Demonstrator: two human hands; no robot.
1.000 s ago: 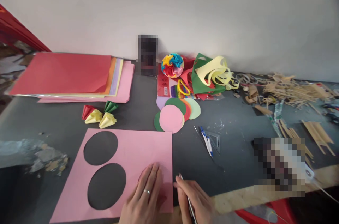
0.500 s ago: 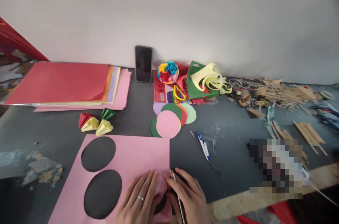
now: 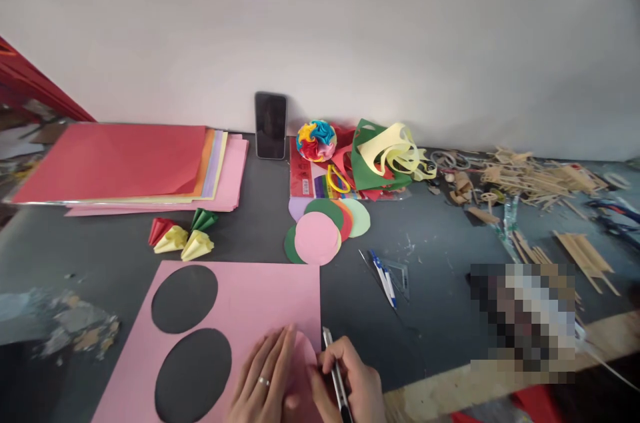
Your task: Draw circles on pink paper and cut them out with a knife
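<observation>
Left hand: the left hand [image 3: 265, 383] lies flat with fingers spread on the pink paper sheet [image 3: 240, 316] at 6 o'clock of the view, pressing it to the dark tabletop [image 3: 440, 290]; it grasps nothing.
Right hand: the right hand [image 3: 350, 386], just at 3 o'clock of the left, is clenched around a slim craft knife [image 3: 334, 370], its tip at the sheet's right edge.
Pink sheet: two round holes cut out at its 9 o'clock side; a curved flap lifts between the two hands.
Cut discs: a fan of paper circles [image 3: 325, 230], pink on top, at 12 o'clock of the sheet.
Folded cones: red, yellow and green paper cones [image 3: 183, 236] at 11 o'clock.
Paper stack: coloured sheets [image 3: 130, 163], red on top, at 10 o'clock.
Back wall: a phone [image 3: 271, 124] stands upright; beside it a multicoloured paper ball [image 3: 316, 140] and green and yellow offcuts [image 3: 385, 153].
Containers: an open plastic pack [image 3: 307, 176] holds coloured paper, with yellow-handled scissors [image 3: 339, 179] on it.
Right side: a pen and set square [image 3: 393, 273]; wooden sticks [image 3: 545, 176] at 2 o'clock.
</observation>
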